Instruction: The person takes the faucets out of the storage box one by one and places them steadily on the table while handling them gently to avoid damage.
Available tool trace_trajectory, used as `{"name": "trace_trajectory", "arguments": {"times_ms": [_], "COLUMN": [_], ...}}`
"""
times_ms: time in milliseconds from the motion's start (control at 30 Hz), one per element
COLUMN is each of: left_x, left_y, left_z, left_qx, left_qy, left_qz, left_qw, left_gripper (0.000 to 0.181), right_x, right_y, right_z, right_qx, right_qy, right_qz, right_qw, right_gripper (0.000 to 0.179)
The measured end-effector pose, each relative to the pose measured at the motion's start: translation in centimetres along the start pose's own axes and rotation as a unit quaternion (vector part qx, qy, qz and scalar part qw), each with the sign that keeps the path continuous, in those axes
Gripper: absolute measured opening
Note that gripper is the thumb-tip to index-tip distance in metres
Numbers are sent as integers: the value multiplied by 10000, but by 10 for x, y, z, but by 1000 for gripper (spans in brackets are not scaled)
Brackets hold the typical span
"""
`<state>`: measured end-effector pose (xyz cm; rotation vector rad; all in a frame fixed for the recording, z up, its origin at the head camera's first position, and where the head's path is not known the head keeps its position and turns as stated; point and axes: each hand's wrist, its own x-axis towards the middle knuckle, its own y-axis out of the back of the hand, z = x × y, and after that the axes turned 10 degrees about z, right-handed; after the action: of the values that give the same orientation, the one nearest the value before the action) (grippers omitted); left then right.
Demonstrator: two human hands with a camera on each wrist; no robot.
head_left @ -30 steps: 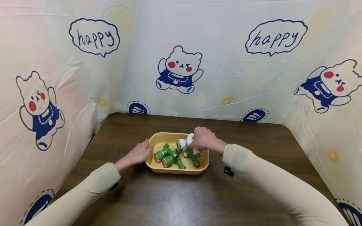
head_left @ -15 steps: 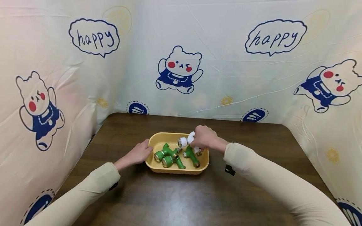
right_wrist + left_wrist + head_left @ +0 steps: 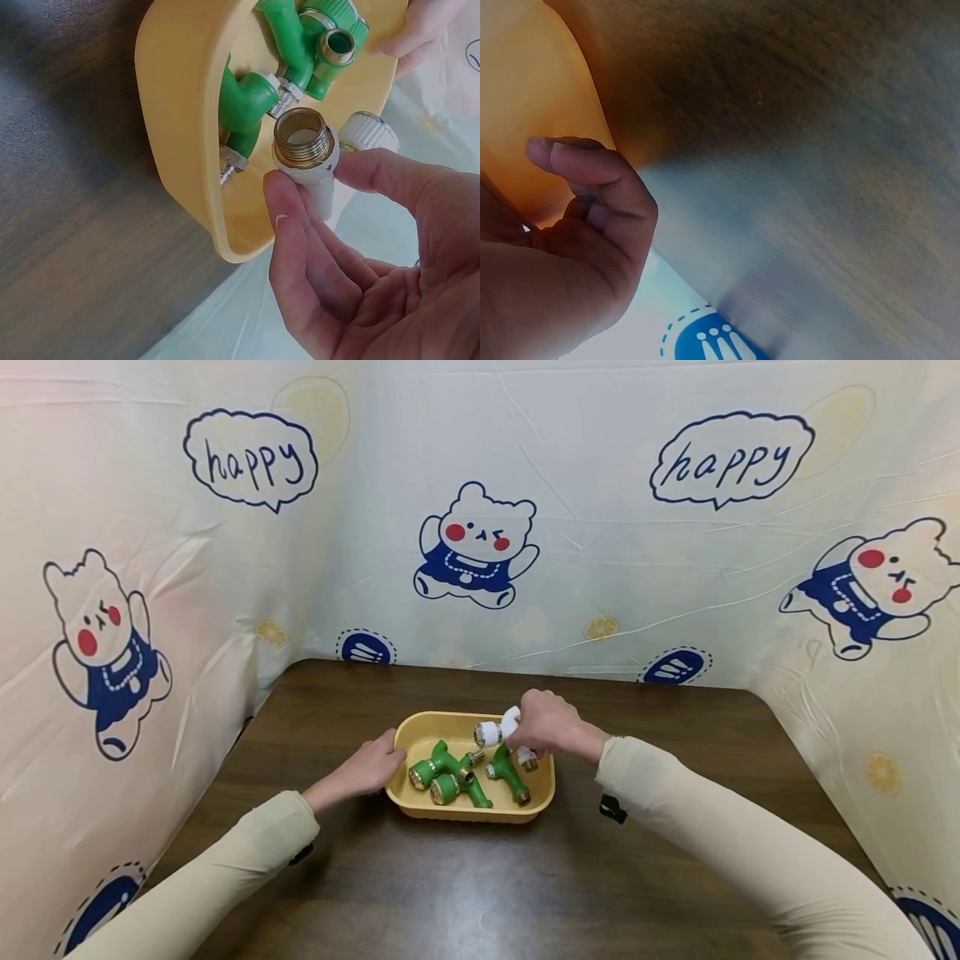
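Since the earliest head frame the right hand point(image 3: 546, 722) and the white tap point(image 3: 491, 733) shift slightly up and rightward, while the left hand point(image 3: 372, 763) and the yellow tray point(image 3: 457, 815) keep their place. The tap hangs over the tray's upper right part, right of centre in the head view; the right thumb and fingers pinch its body. The left fingers curl at the tray's left rim. The step seems to be handling this tap above the green taps point(image 3: 448, 763); the next move likely calls for a steady pinch and clearance over the rim. It looks glossy, with a ribbed knob point(image 3: 367, 131) and an open, threaded brass mouth point(image 3: 304, 142).
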<state>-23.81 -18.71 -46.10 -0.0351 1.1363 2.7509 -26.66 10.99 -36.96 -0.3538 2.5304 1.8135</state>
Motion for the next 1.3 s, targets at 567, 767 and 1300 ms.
{"name": "trace_trajectory", "arguments": {"times_ms": [567, 767, 1300], "left_x": [6, 4, 2], "left_y": [-2, 0, 0], "left_z": [-14, -10, -5], "left_qx": [-180, -142, -86], "left_qy": [-248, -153, -111], "left_qz": [-4, -62, -88], "left_qw": [9995, 9998, 9999], "left_gripper": [31, 32, 36], "right_x": [-1, -1, 3], "right_y": [4, 4, 10], "right_z": [1, 4, 9], "right_qx": [-31, -45, 94], "right_qy": [-101, -85, -266], "right_qz": [-15, -22, 4], "right_qw": [9999, 10000, 9996], "right_gripper": [30, 37, 49]}}
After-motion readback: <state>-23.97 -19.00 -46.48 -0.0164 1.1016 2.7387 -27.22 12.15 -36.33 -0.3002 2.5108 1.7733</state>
